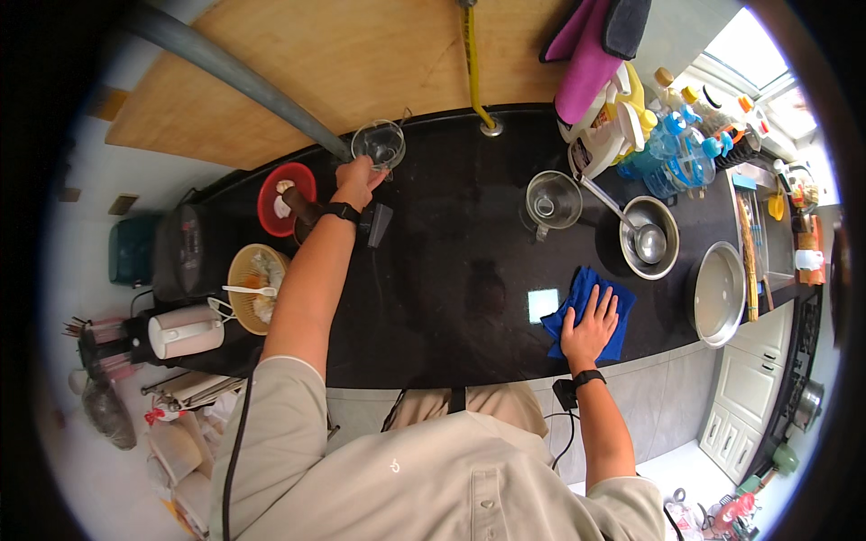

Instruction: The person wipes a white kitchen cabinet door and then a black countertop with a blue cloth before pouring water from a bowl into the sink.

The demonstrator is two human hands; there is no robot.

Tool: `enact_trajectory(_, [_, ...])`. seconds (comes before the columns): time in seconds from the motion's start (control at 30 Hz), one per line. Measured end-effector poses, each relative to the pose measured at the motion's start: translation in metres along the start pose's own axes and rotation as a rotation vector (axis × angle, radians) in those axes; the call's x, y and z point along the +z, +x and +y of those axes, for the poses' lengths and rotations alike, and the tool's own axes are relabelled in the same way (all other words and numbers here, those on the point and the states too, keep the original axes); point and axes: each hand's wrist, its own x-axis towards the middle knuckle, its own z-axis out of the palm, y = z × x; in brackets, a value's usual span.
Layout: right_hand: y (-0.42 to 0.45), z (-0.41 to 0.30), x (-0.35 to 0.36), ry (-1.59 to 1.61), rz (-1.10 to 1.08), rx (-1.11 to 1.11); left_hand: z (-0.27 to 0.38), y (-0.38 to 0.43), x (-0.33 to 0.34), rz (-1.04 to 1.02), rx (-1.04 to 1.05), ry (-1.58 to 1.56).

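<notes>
My left hand (362,177) reaches to the back of the black countertop and holds the near side of a clear glass jug (379,143), beside the foot of a grey pipe. My right hand (590,331) lies flat, fingers spread, on a folded blue cloth (619,318) near the counter's front edge. Behind the cloth stands a second clear glass vessel with a handle (555,199). To its right a metal ladle (649,243) rests in a steel bowl (632,267). A dark box-like object (380,226) lies just right of my left wrist.
On the left are a red bowl (308,182), a yellow basket (237,270) and a pink electric kettle (186,331). A yellow hose (472,74) enters the counter at the back. Bottles (683,166) crowd the back right; a wide metal pan (720,297) sits at the right edge.
</notes>
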Motion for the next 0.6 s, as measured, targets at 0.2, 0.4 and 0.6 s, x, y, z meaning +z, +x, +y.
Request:
enact_trajectory(0.2, [0.000,0.000,-0.005,-0.001,0.005,0.017,-0.030,-0.052,0.021,0.412,0.133,0.069])
enact_trajectory(0.4, [0.002,-0.002,-0.005,0.028,0.011,0.012,-0.102,-0.161,0.085,-0.472,-0.008,0.301])
enact_trajectory(0.6, [0.002,-0.002,-0.004,0.021,0.002,0.020,-0.102,-0.183,0.147,-0.725,-0.236,0.581])
